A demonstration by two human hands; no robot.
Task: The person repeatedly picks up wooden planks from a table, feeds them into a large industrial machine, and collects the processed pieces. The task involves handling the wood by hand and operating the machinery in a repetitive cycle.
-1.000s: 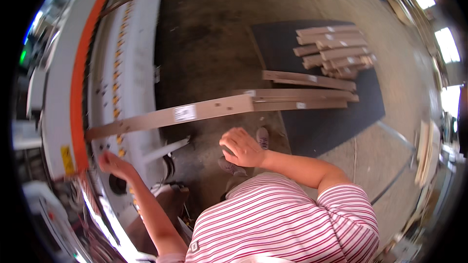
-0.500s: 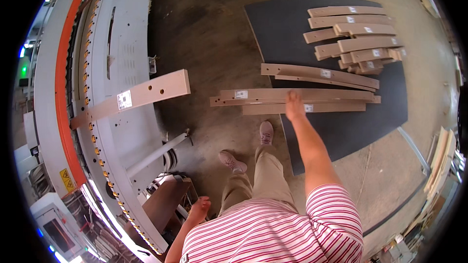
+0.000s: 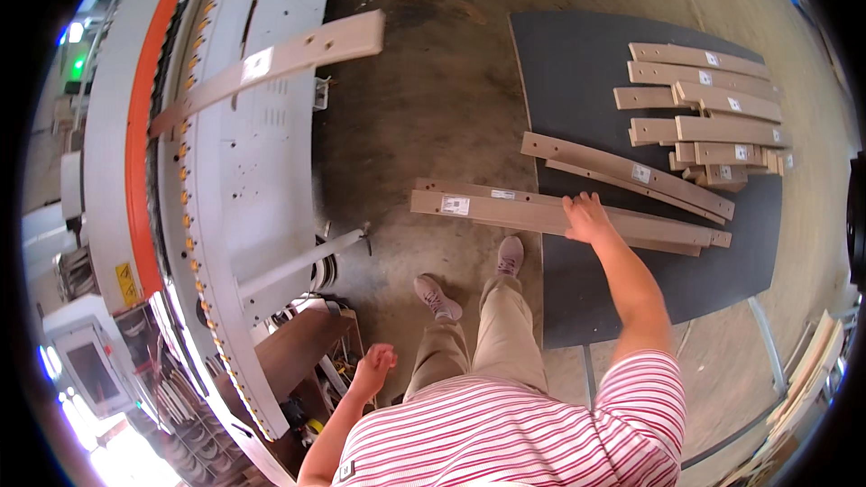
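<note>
A long brown board [image 3: 505, 212] with a white label near its left end lies over other boards, partly on the dark sheet, its left end jutting past the sheet's edge. My right hand [image 3: 586, 218] is on this board around its middle, fingers bent over it. Behind it shows the holed end of a second board [image 3: 433, 187]; a further one peeks out below at the right. My left hand [image 3: 375, 370] hangs beside my hip with fingers curled and nothing visible in it, close to a brown panel [image 3: 302, 341].
Farther back on the dark sheet [image 3: 586, 72] lie a pair of boards [image 3: 622, 167] and several shorter stacked boards [image 3: 713, 131]. At left stands a long grey machine [image 3: 271, 153] with an orange strip; a holed board [image 3: 298, 54] sticks out of it. Wood strips [image 3: 803, 379] lie at far right.
My view has shifted. The labelled board under my right hand has come nearer to me, over the board in front. My right hand has moved toward the board's near edge. My left hand stays curled.
</note>
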